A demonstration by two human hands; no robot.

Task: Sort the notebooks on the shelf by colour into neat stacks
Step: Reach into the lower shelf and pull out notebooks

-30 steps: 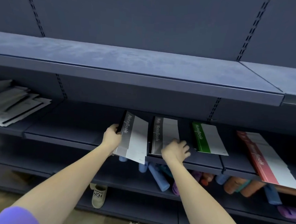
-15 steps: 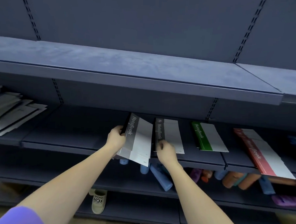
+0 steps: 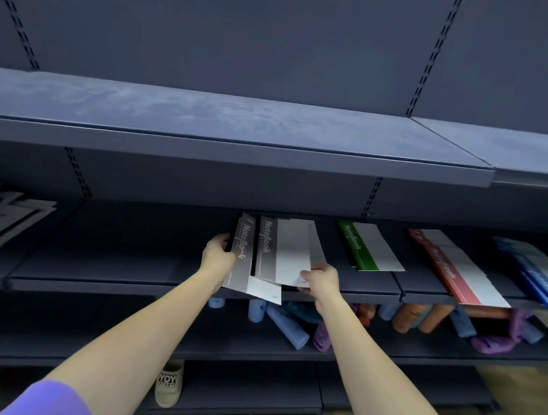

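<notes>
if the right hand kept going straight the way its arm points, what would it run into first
Probably the grey notebook stack whose near edge the right hand already holds; past that, the shelf's back panel. The green notebook lies off to its right. Depth is hard to judge.

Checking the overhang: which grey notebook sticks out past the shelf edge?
The grey notebook that the left hand holds; the other grey one sits beside it on the shelf.

"NoteBook" runs along the grey spine band of the grey notebook (image 3: 243,263) at mid-frame, and again on the grey notebook just right of it (image 3: 267,248). The same word stands on the green band of the green notebook (image 3: 358,248) and the red band of the red notebook (image 3: 444,267) further right. At lower centre, a beige slipper (image 3: 168,387) reads "YOY STORY".
</notes>
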